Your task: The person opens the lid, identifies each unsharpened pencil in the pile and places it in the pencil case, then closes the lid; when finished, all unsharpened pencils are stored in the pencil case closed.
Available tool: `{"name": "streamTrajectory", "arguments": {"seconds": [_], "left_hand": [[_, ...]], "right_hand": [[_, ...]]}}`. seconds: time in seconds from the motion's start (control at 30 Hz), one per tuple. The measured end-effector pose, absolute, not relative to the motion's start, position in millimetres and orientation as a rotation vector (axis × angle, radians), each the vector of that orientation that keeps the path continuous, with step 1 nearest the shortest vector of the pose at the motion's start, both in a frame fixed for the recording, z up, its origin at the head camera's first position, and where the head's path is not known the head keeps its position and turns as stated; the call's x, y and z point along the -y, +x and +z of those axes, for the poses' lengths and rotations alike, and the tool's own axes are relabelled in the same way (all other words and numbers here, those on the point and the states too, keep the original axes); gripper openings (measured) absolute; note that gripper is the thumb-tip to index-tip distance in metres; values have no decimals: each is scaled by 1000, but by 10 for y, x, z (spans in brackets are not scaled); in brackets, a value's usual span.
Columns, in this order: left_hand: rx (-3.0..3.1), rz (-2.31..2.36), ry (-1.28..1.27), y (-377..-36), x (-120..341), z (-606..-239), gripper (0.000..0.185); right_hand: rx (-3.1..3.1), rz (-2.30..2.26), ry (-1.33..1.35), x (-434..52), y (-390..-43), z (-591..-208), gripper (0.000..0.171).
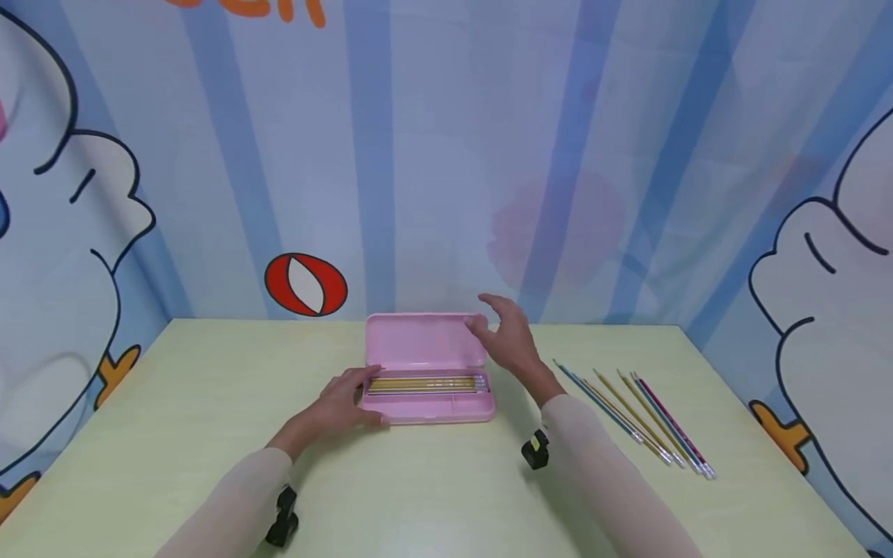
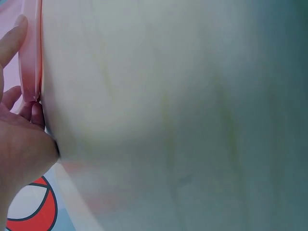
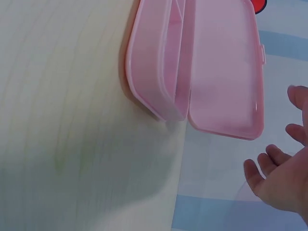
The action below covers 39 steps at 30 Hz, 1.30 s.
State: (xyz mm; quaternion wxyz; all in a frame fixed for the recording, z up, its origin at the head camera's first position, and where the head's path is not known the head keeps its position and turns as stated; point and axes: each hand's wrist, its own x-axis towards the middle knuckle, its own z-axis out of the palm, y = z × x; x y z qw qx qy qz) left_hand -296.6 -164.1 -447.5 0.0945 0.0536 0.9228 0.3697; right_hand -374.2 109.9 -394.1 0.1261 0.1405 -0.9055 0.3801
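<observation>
A pink pencil case [image 1: 418, 408] lies on the table with its lid [image 1: 425, 341] raised at the back. Several pencils [image 1: 422, 385] lie side by side in its rear compartment. My left hand [image 1: 338, 403] grips the left end of the case, thumb at the front corner and fingers toward the back. In the left wrist view, that hand [image 2: 24, 130] shows only partly, beside the case's pink wall [image 2: 31, 53]. My right hand [image 1: 512, 337] hovers by the lid's upper right corner, fingers spread. The right wrist view shows this hand [image 3: 284, 178] apart from the lid [image 3: 226, 67], holding nothing.
Several loose pencils [image 1: 673, 425] lie slantwise on the table [image 1: 230, 387] to the right of my right forearm. Behind the table's far edge hangs a blue striped backdrop [image 1: 446, 155] with cartoon figures at both sides.
</observation>
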Motion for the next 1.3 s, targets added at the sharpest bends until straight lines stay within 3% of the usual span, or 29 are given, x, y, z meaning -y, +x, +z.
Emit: {"name": "streamTrajectory", "arguments": {"seconds": [0.17,0.57,0.93,1.17,1.3], "left_hand": [[-2742,1110,143,-2950,1638,-4548,90],[-2750,1132,154,-2940,1580,-4545,89],[-2706,1395,59,-2998,1574,-4545,105],[-2771,1400,87,-3011,1597,-4576,127],[-2814,1337,121,-2986,1576,-4546,125]], "right_hand": [[2752,1130,456,-1056,-3743,-4020,64],[2806,1161,445,-1041,-3705,-4040,67],[2774,1104,527,-1146,-3544,-3949,65],[2771,1037,556,-1172,-3441,-3936,62],[2776,1004,593,-1210,-3343,-3952,56]]}}
